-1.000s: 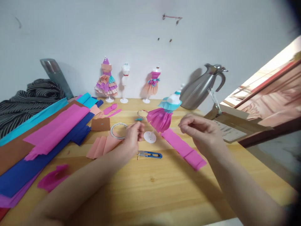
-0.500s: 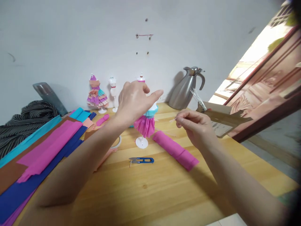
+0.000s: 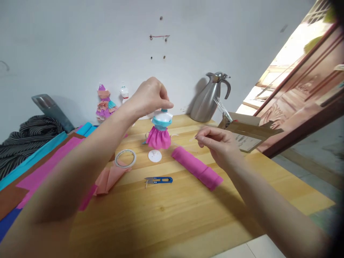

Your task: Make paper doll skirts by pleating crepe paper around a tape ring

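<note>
Stretching across the view, the wooden tabletop [image 3: 188,215] carries a steel jug [image 3: 206,98] at the back and, nearer, around its middle, a dress form [image 3: 159,138] clothed in pink and blue. Right of it lies a pink paper strip [image 3: 197,168]. The left hand [image 3: 153,94] pinches the form's top; the right hand [image 3: 217,141] has thumb and fingertips together, on what I cannot tell. Blue snips [image 3: 156,180] lie near the form.

The white mannequin [image 3: 162,116] wears turquoise top [image 3: 161,123], pink skirt [image 3: 159,138].
</note>
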